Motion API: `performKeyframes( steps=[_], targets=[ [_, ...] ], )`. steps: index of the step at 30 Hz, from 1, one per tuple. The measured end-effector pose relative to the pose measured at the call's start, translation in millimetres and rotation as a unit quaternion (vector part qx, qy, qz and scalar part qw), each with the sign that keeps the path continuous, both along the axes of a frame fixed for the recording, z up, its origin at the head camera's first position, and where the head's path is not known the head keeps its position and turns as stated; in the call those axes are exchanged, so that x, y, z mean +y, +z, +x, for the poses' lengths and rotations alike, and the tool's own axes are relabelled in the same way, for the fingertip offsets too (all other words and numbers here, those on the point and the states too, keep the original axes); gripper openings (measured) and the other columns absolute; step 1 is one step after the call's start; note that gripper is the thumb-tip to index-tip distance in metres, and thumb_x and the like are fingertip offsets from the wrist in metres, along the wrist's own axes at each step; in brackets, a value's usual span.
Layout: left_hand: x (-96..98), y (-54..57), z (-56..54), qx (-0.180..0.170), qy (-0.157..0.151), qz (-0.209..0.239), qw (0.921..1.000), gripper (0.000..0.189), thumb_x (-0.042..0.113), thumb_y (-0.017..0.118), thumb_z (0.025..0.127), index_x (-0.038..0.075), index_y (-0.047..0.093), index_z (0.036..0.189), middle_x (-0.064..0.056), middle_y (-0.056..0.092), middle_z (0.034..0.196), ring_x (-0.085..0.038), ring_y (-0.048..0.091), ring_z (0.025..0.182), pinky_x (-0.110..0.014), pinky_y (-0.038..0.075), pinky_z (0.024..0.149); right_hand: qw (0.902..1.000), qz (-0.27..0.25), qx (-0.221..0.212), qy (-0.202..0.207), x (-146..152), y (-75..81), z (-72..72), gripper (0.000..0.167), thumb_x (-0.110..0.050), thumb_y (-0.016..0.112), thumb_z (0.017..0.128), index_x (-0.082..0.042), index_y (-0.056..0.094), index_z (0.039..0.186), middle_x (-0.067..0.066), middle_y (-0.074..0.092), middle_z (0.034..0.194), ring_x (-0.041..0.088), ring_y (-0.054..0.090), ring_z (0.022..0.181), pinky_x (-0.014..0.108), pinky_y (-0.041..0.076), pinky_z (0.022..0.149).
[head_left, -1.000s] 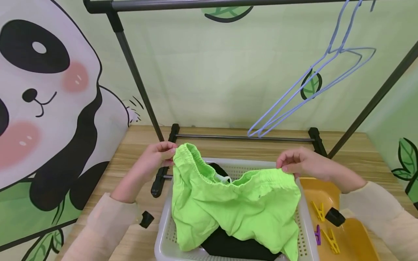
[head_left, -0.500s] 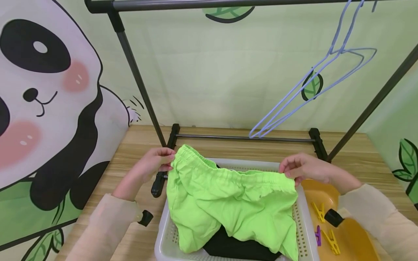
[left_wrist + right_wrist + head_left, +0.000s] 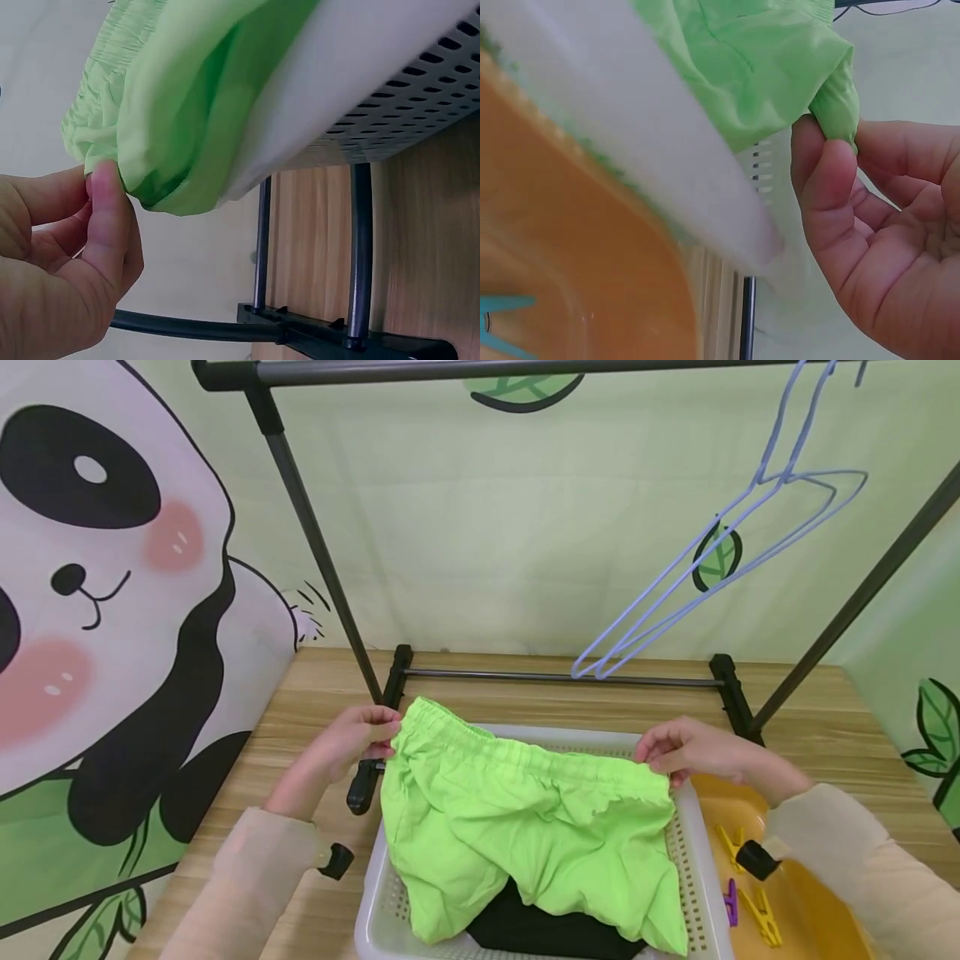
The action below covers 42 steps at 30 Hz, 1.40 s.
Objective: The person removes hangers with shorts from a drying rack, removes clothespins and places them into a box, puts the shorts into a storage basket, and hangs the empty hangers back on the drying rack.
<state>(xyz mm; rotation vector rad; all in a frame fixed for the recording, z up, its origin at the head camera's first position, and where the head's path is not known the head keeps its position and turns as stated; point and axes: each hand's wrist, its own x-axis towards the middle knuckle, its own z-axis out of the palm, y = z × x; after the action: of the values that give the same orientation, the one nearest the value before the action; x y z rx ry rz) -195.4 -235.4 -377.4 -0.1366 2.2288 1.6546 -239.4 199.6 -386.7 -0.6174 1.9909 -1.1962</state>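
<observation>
Bright green shorts point(image 3: 525, 827) with an elastic waistband are stretched between both hands, over a white perforated basket point(image 3: 371, 902). My left hand point(image 3: 352, 739) pinches the waistband's left end between thumb and fingers; the left wrist view shows the gathered elastic point(image 3: 105, 97) at the fingertips. With thumb and fingers my right hand point(image 3: 697, 750) pinches the right end, a small fold of green cloth point(image 3: 838, 105) in the right wrist view. Beneath the shorts, black cloth point(image 3: 551, 931) lies in the basket, mostly covered.
Blue hangers point(image 3: 675, 585) hang from the black rack's top bar point(image 3: 487, 370) at the right. The rack's base bar point(image 3: 525, 675) runs behind the basket. An orange tray point(image 3: 817, 902) with several clothespins point(image 3: 761, 917) stands right of the basket on the wooden table point(image 3: 315, 677).
The waistband, gaping open a second ago, now lies flatter, its front edge straighter and hiding the inside. Both hands have lowered slightly, still pinching the shorts.
</observation>
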Motion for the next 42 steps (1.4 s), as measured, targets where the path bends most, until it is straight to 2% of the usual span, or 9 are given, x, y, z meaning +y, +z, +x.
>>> performKeyframes(
  steps=[9,15,19,23,28,36,40,42],
  targets=[
    [1.3,-8.6,0.1,0.002,-0.003,-0.037,0.9993,0.026,0.007,0.045,0.091,-0.010,0.047,0.110,-0.002,0.049,0.082,-0.009,0.050,0.067,-0.019,0.048,0.065,0.9973,0.057,0.047,0.001,-3,-1.9,0.8,0.019,-0.004,0.050,0.086,0.007,0.055,0.100,0.005,0.053,0.078,0.009,0.047,0.057,0.023,0.046,0.053],
    [3.7,-12.0,5.3,0.011,-0.031,-0.098,0.9947,0.018,0.006,0.047,0.090,-0.008,0.053,0.100,-0.004,0.050,0.082,-0.012,0.050,0.069,-0.024,0.050,0.067,0.9927,0.076,0.091,0.020,-5,-3.0,1.8,0.016,-0.002,0.048,0.086,0.004,0.058,0.098,0.006,0.054,0.077,0.007,0.044,0.054,0.023,0.044,0.050],
    [6.6,-11.1,10.9,0.017,-0.051,-0.120,0.9914,0.015,0.005,0.048,0.089,-0.007,0.055,0.096,-0.006,0.052,0.084,-0.013,0.051,0.068,-0.027,0.050,0.066,0.9866,0.096,0.126,0.040,-8,-2.5,3.5,0.016,0.001,0.047,0.085,0.001,0.059,0.095,0.006,0.053,0.075,0.006,0.041,0.050,0.022,0.042,0.045],
    [9.9,-8.8,15.2,0.041,-0.083,-0.147,0.9848,0.013,0.005,0.050,0.088,-0.005,0.056,0.091,-0.007,0.052,0.080,-0.013,0.051,0.066,-0.027,0.049,0.063,0.9780,0.125,0.156,0.059,-12,-1.0,5.4,0.018,0.005,0.047,0.083,-0.002,0.061,0.092,0.003,0.050,0.070,0.004,0.036,0.045,0.018,0.037,0.041],
    [15.1,-9.5,18.7,0.079,-0.120,-0.195,0.9704,0.009,0.004,0.052,0.084,-0.001,0.059,0.080,-0.004,0.053,0.068,-0.012,0.051,0.059,-0.027,0.048,0.058,0.9734,0.144,0.164,0.070,-15,0.3,7.3,0.020,0.008,0.045,0.081,-0.003,0.061,0.087,0.001,0.044,0.066,0.004,0.034,0.044,0.016,0.035,0.040],
    [23.1,-9.9,23.3,0.093,-0.146,-0.239,0.9556,0.016,0.004,0.053,0.082,0.004,0.058,0.067,-0.001,0.053,0.057,-0.011,0.051,0.054,-0.024,0.043,0.054,0.9722,0.147,0.160,0.088,-18,0.0,7.8,0.025,0.013,0.042,0.078,-0.003,0.061,0.083,0.000,0.044,0.066,0.003,0.032,0.042,0.015,0.031,0.040],
    [25.2,-10.3,25.8,0.092,-0.154,-0.221,0.9586,0.016,0.003,0.053,0.081,0.005,0.057,0.065,0.000,0.053,0.056,-0.010,0.051,0.053,-0.023,0.044,0.053,0.9694,0.160,0.163,0.089,-19,1.2,7.5,0.020,0.009,0.046,0.082,-0.004,0.061,0.084,0.001,0.051,0.070,0.004,0.034,0.042,0.015,0.033,0.040],
    [24.8,-11.6,26.0,0.086,-0.152,-0.201,0.9638,0.016,0.004,0.053,0.081,0.005,0.057,0.066,0.001,0.053,0.057,-0.009,0.051,0.053,-0.022,0.045,0.053,0.9681,0.169,0.161,0.090,-20,2.3,7.2,0.016,0.004,0.049,0.083,-0.004,0.062,0.084,0.001,0.054,0.072,0.004,0.036,0.042,0.016,0.033,0.039]
  ],
)
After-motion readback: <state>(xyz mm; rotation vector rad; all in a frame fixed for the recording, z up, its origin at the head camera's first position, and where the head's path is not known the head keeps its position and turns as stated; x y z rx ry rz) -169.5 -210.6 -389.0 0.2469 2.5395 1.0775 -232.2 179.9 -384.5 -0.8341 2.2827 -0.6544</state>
